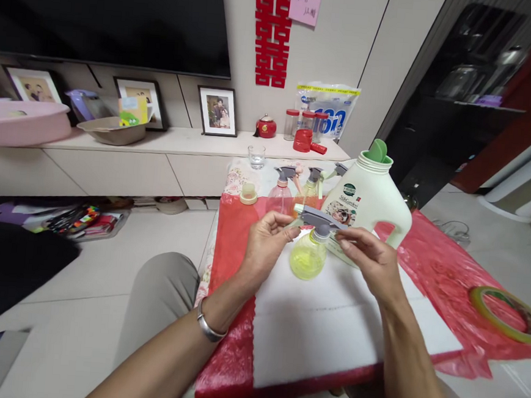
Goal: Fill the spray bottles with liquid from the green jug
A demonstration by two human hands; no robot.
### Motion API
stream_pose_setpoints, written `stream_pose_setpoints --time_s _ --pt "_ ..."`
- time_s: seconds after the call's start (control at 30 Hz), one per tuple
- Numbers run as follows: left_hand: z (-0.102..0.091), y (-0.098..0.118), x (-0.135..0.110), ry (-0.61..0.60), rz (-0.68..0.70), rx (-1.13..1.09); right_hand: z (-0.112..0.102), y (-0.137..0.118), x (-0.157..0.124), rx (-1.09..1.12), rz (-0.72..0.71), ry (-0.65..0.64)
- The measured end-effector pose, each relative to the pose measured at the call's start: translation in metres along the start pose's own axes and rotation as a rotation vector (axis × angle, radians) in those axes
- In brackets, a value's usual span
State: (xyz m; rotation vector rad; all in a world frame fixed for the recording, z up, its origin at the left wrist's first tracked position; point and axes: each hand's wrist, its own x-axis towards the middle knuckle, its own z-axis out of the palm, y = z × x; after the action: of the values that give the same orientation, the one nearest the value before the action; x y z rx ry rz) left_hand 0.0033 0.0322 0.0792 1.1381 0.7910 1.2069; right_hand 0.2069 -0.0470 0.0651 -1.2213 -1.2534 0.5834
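A small yellow spray bottle (307, 257) with a grey trigger head (319, 220) stands on a white sheet (329, 320) on the low table. My left hand (265, 245) pinches the nozzle end of the trigger head. My right hand (371, 259) grips the head's rear end, fingers closed. Behind the hands stands a large white detergent jug (369, 198) with its green cap flipped open. A pink spray bottle (280, 195) and an orange one (311, 189) stand further back.
Red plastic film (430, 267) covers the table. A tape roll (509, 313) lies at the right. A small cap (248, 194) and a glass (256, 156) sit at the back. Behind is a TV cabinet (112, 159) with photo frames, jars and a basin. My knee (161, 289) is at the left.
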Motion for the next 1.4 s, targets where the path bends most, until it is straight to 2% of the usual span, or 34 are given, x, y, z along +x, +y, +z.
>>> stream_pose_setpoints --time_s 0.23,0.37,0.67,0.7,0.77,0.83,0.87,0.9,0.97,1.07,1.23,1.4 --pt "0.002 0.001 -0.001 0.009 0.043 -0.039 0.026 -0.001 0.0 0.032 -0.007 -0.153" --pt "0.002 -0.001 -0.002 -0.005 0.035 -0.017 0.032 -0.001 0.0 0.037 -0.004 -0.16" --pt "0.003 -0.012 -0.009 -0.023 -0.003 -0.111 0.038 0.009 0.004 0.093 0.008 -0.16" --pt "0.003 -0.013 -0.011 0.001 -0.01 -0.089 0.038 0.01 0.004 0.1 0.013 -0.159" --pt "0.002 -0.016 -0.019 0.123 0.038 0.015 0.039 0.011 0.003 0.11 0.025 -0.15" --pt "0.0 -0.022 -0.03 0.278 0.183 0.175 0.039 0.01 0.002 0.114 0.034 -0.135" --pt "0.0 -0.025 -0.036 0.312 0.272 0.26 0.04 0.01 0.002 0.114 0.037 -0.128" --pt "0.0 -0.028 -0.042 0.297 0.356 0.336 0.04 0.009 0.002 0.114 0.039 -0.123" --pt "0.002 -0.033 -0.051 0.158 0.488 0.448 0.04 0.008 0.001 0.114 0.039 -0.115" --pt "0.009 -0.039 -0.057 -0.024 0.601 0.551 0.042 0.007 0.0 0.113 0.031 -0.099" --pt "0.018 -0.048 -0.051 -0.061 0.596 0.634 0.043 0.007 -0.001 0.095 0.011 -0.083" --pt "0.022 -0.051 -0.048 -0.035 0.559 0.617 0.044 0.003 -0.001 0.048 -0.018 -0.082"
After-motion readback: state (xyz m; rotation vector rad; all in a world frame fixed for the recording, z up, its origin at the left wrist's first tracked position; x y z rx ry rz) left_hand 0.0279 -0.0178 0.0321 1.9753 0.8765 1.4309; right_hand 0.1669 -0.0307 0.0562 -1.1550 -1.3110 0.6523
